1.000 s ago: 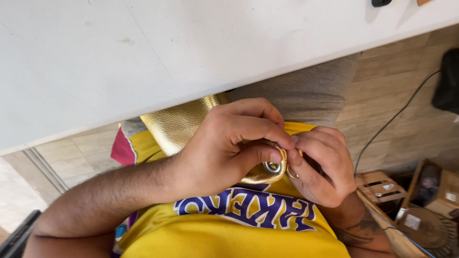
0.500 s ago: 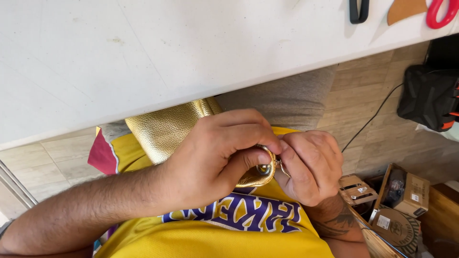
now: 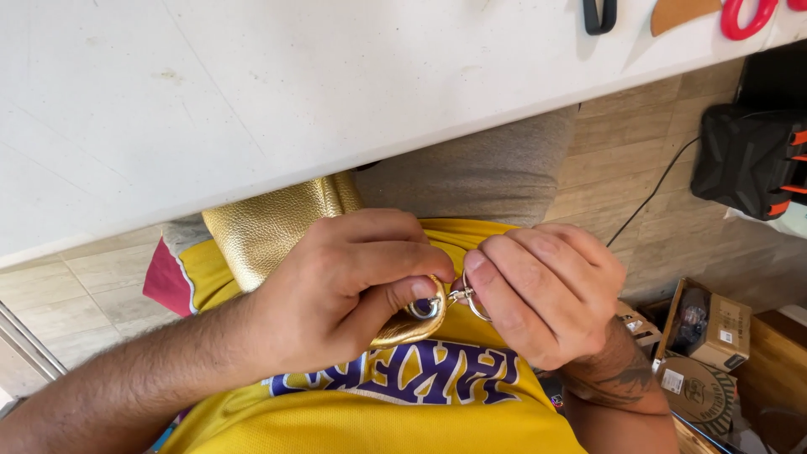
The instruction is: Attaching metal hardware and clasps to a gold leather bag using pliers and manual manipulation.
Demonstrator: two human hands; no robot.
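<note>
A gold textured leather piece [image 3: 261, 231] lies across my lap, below the table edge. My left hand [image 3: 345, 290] grips its end, thumb and forefinger pinched beside a metal eyelet [image 3: 423, 308] set in the leather. My right hand [image 3: 546, 294] pinches a small silver metal clasp with a ring [image 3: 467, 298] that touches the eyelet. Both hands meet over my yellow jersey [image 3: 395, 403] with purple lettering.
A white tabletop [image 3: 252, 101] fills the upper view; a black handle [image 3: 599, 15], a tan leather scrap [image 3: 677, 13] and red scissors handles [image 3: 744, 18] lie at its far edge. A black case [image 3: 752, 160] and cardboard boxes [image 3: 714, 336] sit on the wooden floor at right.
The view has shifted so more of the tabletop tools show. My hands have parted slightly, and the silver clasp now shows between them at the eyelet.
</note>
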